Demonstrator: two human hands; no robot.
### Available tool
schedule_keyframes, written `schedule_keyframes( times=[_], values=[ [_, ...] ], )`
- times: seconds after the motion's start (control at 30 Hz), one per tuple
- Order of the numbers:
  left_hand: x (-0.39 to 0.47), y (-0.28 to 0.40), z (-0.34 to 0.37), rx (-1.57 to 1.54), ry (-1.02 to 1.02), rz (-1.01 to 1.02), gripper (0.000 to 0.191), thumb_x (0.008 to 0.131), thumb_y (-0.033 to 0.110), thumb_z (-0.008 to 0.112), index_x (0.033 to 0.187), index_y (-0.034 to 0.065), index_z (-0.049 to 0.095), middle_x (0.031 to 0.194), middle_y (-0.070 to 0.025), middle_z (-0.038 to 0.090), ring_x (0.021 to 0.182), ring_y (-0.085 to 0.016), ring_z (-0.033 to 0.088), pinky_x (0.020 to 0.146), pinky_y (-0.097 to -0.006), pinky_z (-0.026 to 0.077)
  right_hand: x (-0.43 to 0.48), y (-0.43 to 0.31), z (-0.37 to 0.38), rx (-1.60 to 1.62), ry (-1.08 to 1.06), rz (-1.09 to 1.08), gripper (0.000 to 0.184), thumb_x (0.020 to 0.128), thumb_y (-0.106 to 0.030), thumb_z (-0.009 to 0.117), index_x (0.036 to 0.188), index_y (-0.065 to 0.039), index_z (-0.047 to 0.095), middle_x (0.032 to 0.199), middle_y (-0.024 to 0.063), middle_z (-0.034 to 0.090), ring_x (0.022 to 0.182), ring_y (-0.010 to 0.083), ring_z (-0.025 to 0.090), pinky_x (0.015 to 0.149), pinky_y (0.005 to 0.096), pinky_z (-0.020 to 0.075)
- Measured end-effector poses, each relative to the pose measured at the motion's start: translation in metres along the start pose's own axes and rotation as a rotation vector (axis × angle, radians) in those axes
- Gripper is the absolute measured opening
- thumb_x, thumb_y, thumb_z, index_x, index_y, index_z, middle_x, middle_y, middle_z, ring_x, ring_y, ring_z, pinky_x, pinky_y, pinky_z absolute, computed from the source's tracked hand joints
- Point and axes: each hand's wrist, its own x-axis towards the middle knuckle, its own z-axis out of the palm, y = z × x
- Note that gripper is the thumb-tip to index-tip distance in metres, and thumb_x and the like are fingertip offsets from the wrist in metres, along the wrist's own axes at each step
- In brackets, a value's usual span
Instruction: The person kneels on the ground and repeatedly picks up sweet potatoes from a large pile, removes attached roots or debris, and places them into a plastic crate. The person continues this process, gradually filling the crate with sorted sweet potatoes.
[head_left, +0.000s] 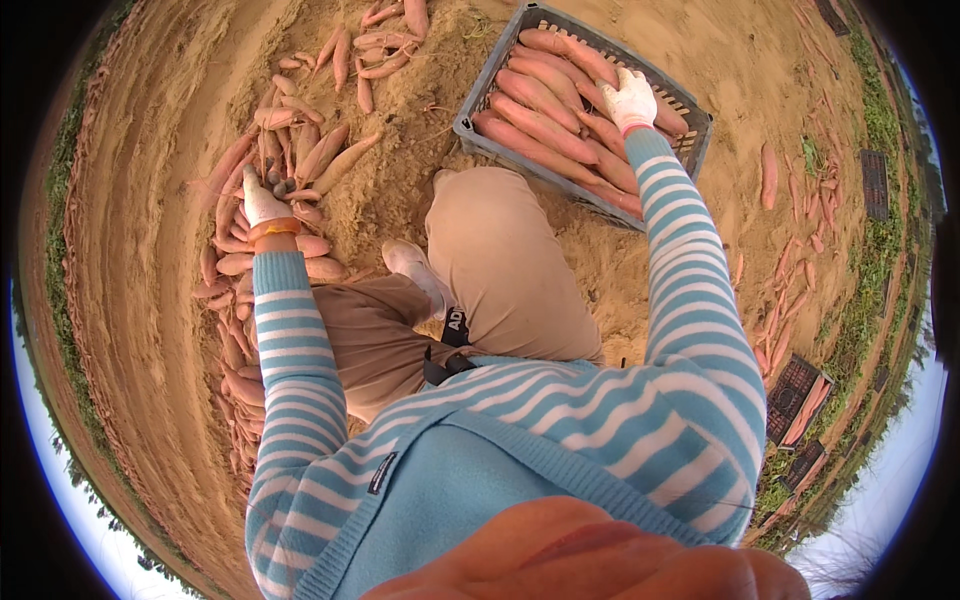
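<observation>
My right hand (630, 99), in a white glove, is in a dark plastic crate (469, 105). Its fingers curl over a sweet potato (670, 118) near the crate's far right side. Long pink sweet potatoes (536, 131) lie side by side in this crate, mostly slanting the same way. On the left, my left hand (264, 196) reaches into a heap of sweet potatoes (315, 154) on the soil. Its glove is dark with dirt at the fingertips, which touch the heap. Whether the fingers hold one is unclear.
Loose sweet potatoes (386, 45) lie on the sandy soil (397, 157) ahead, and others (784, 307) are scattered to the right. More crates (799, 401) stand along the green strip at far right. My bent knee (499, 225) is close to the crate's near side.
</observation>
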Motion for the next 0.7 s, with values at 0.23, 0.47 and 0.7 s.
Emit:
schedule_keyframes(
  times=[0.23, 0.47, 0.7],
  values=[
    [-0.013, 0.005, 0.011, -0.046, 0.063, 0.016, 0.036, 0.103, 0.042, 0.060, 0.103, 0.0069, 0.068, 0.069, -0.0012, 0.057, 0.050, -0.018, 0.048, 0.054, -0.0336, 0.054, 0.051, -0.037, 0.080, -0.113, 0.002, -0.136, 0.061, 0.089, -0.041, 0.067, 0.143, -0.015, 0.054, 0.146, 0.0150, 0.054, 0.135, 0.0371, 0.050, 0.110, 0.0527, 0.0436],
    [-0.011, 0.007, 0.010, -0.023, 0.037, 0.007, 0.038, 0.099, 0.048, 0.065, 0.108, 0.0107, 0.070, 0.078, -0.0019, 0.061, 0.059, -0.023, 0.056, 0.055, -0.0347, 0.053, 0.032, -0.034, 0.102, -0.195, 0.204, -0.099, 0.060, 0.092, -0.042, 0.060, 0.144, -0.012, 0.053, 0.153, 0.0153, 0.048, 0.142, 0.0366, 0.043, 0.113, 0.0571, 0.0373],
    [-0.018, 0.010, 0.020, -0.026, 0.022, 0.000, 0.039, 0.100, 0.044, 0.063, 0.110, 0.0069, 0.071, 0.076, -0.0022, 0.061, 0.060, -0.021, 0.057, 0.053, -0.0337, 0.054, 0.051, -0.030, 0.113, -0.244, 0.131, -0.226, 0.061, 0.094, -0.047, 0.053, 0.143, -0.011, 0.052, 0.155, 0.0154, 0.044, 0.147, 0.0383, 0.036, 0.115, 0.0593, 0.0327]
  ],
)
